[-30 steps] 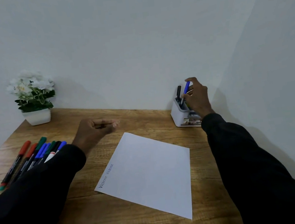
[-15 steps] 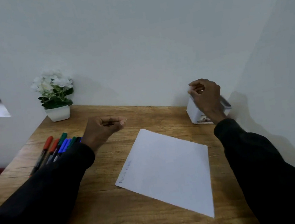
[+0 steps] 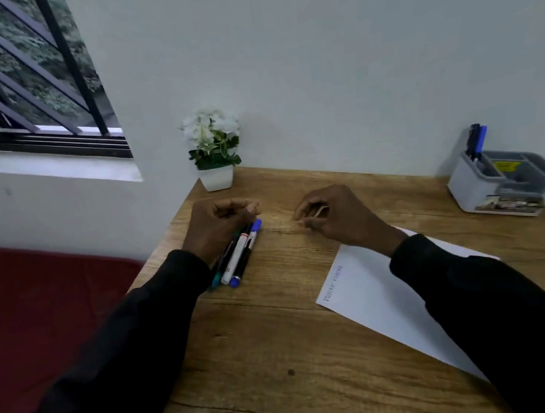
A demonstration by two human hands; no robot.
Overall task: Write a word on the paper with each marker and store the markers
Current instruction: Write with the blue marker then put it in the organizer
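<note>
Left hand (image 3: pixel 218 225) sits at centre left of the frame, curled into a loose fist with the fingers drawn together, and nothing can be seen inside it. It hovers over the far end of a row of markers (image 3: pixel 239 253) lying side by side on the wooden desk (image 3: pixel 281 342); the hand and black sleeve cover most of the row, so only a few show: one with a teal end, a white-barrelled one with a red band, and a dark one with blue cap and end. Print on the white barrel is too small to read.

Behind them, against the wall, stands a small white pot of white flowers (image 3: pixel 213 151).

Right hand (image 3: pixel 337 215), at centre frame, is half curled with fingers apart, palm down just above the desk, holding nothing visible. Its forearm crosses the sheet of paper (image 3: pixel 371 293), hiding part of it. Along the paper's left edge run two handwritten words, one dark and one blue, seemingly "Victoria" twice, though blurred.

At the right edge, a grey desk organiser (image 3: pixel 501 183) holds a black marker and a blue marker (image 3: pixel 481 139) upright in its rear left compartment. A yellow label lies inside, unreadable.
</note>
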